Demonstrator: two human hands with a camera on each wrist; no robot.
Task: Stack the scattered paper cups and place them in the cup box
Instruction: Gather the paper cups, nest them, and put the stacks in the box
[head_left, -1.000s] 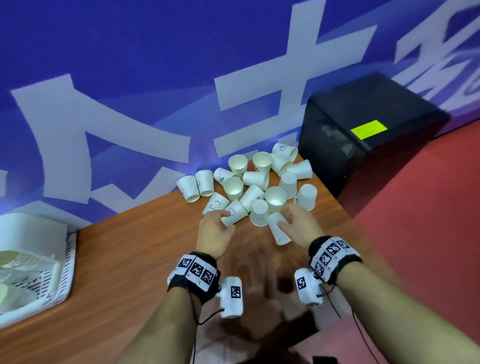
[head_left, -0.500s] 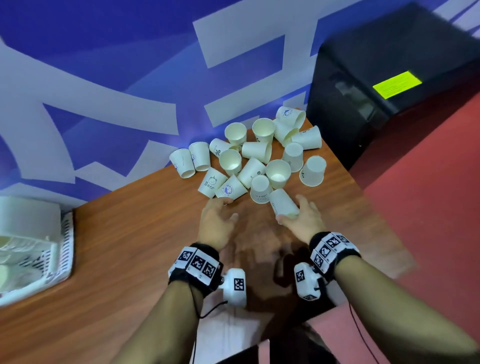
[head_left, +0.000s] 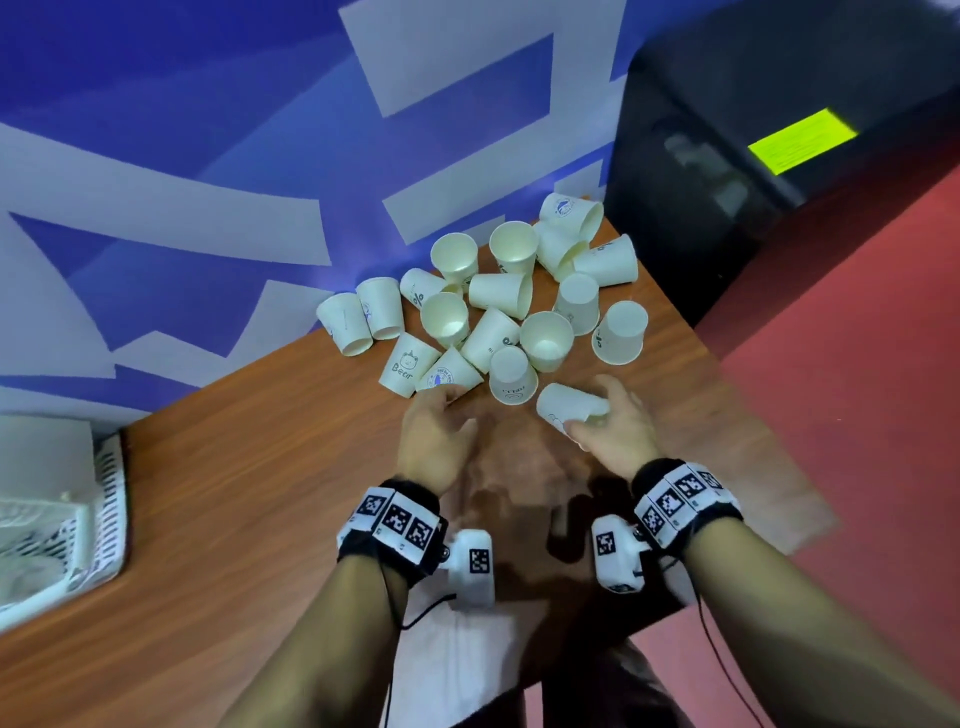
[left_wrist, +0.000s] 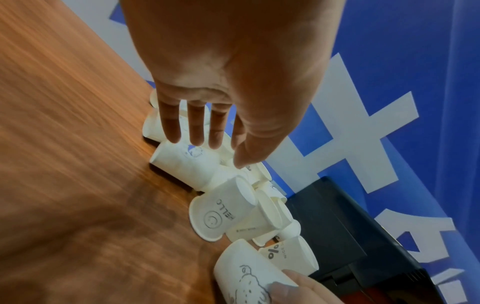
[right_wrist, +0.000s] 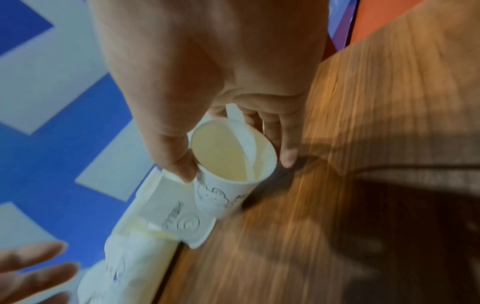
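A wooden table (head_left: 218, 519) with streaked brown grain fills the lower and middle part of the head view, set against a blue wall with broad pale shapes (head_left: 208, 156) across the top. One matte black box-shaped unit (head_left: 753, 171) with a yellow-green label stands at the upper right, beside a red floor (head_left: 857, 415). One white slotted plastic basket (head_left: 78, 530) sits at the left edge. Just above centre lies a cluster of about seventeen white paper cups (head_left: 498, 306), tapered with rolled rims, some upright, some inverted, some on their sides, many touching; several carry small printed drawings or words such as "Bear" and "HELLO". One more paper cup (head_left: 569, 408), with a line drawing on its wall, lies sideways at the near edge of the cluster. The right hand (head_left: 615, 428) grasps this cup, thumb on one side and fingers curled round the other, its cream inside facing the right wrist camera. The left hand (head_left: 434, 436) is released, fingers extended and slightly spread, holding nothing, its tips just over the nearest cups. Both wrists wear black bands with square black-and-white markers (head_left: 400, 519).
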